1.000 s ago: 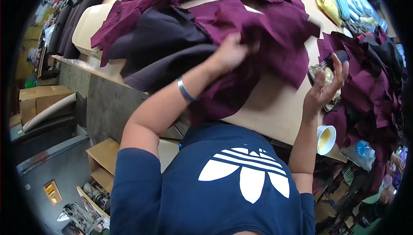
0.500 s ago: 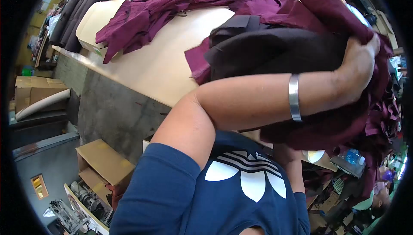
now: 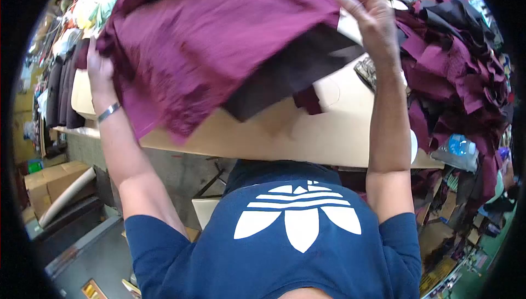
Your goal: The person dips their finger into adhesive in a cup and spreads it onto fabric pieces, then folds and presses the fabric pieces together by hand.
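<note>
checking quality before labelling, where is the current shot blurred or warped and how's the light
Head view: the maroon cloth is streaked, probably motion blur, and the left hand is soft; head view: fisheye curving towards black borders; head view: a soft shadow falls on the pale tabletop, while the trefoil logo looks crisp.

From the middle of our view toward 3 o'clock, the bare tabletop gives a hand passage until our right forearm bars it. Raised maroon cloth blocks us at 11 o'clock, heaped fabric at 2, a water bottle at 3.
</note>
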Motion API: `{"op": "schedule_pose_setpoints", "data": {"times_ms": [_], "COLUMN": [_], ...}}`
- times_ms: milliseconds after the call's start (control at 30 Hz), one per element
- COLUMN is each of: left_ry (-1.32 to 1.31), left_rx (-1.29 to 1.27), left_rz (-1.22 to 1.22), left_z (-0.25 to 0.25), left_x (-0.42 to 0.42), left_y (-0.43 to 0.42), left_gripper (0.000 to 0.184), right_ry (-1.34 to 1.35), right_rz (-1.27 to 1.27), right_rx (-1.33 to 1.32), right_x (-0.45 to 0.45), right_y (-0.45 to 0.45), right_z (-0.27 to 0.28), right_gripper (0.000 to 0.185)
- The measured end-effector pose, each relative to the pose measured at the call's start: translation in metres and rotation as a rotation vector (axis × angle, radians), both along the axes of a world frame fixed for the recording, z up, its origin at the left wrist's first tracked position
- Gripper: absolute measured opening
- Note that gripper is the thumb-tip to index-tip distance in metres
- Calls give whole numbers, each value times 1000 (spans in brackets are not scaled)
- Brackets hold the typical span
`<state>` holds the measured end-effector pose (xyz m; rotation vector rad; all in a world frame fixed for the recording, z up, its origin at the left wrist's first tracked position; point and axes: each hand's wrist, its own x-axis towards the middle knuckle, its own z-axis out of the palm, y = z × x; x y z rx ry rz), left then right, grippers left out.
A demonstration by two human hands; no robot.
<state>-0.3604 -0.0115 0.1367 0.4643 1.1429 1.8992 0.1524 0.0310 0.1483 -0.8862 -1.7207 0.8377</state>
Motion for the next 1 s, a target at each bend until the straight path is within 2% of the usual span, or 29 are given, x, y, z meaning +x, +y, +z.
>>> {"op": "schedule_pose_setpoints", "data": {"times_ms": [33,67,100,133,167,233,300,333,367,400,433,500,533,567,633,667,767,867,967,1000], "left_ry": [29,151,379,559,742,1151,1400,1688,1949,1971,2058,1934,2041,2148,2024,1943,1905,1918,1843,1818], "left_rx": [-132,-188,-487,-473,-519,-329,46,145,308,264,206,176,172,170,98,116,102,120,85,51], "left_rz": [-37,-99,94,206,385,419,277,252,103,-170,-314,-531,-546,-565,-660,-659,-625,-543,-505,-516], "left_z": [-14,-39,-32,-57,-41,-37,-35,-31,-23,-24,-29,-54,-69,-84,-117,-118,-111,-107,-101,-100], "left_x": [-10,-39,-28,-58,-18,34,110,156,193,220,244,275,276,276,255,247,234,228,226,224], "left_y": [-20,-39,-57,-76,-85,-101,-103,-104,-104,-107,-111,-109,-106,-103,-98,-99,-110,-118,-122,-124], "left_gripper": [42,47,52,57,56,50,45,48,47,54,57,52,46,41,31,22,19,18,17,16], "right_ry": [-159,-84,-65,-81,-91,-174,-217,-256,-292,-327,-393,-529,-442,-462,-502,-500,-772,-632,-838,-827], "right_rz": [-15,-2,-57,-98,-95,-75,-98,-103,-109,-117,-121,-130,-93,-123,-183,-252,-455,-216,-66,-112], "right_rx": [-21,-109,-146,-204,-313,-361,-492,-454,-414,-372,-306,-162,-288,-269,-238,-74,322,454,362,270], "right_x": [4,3,11,19,24,20,9,2,-7,-15,-23,-32,-31,-26,-9,-2,16,-2,-25,-26], "right_y": [-1,-14,-14,-23,-33,-65,-86,-94,-101,-106,-112,-117,-113,-105,-88,-82,-78,-108,-125,-121], "right_z": [-18,-28,-58,-83,-108,-125,-135,-138,-139,-140,-140,-138,-143,-143,-136,-128,-122,-134,-143,-154], "right_gripper": [29,27,28,28,29,38,50,53,57,60,61,63,60,57,52,46,48,53,62,64]}}
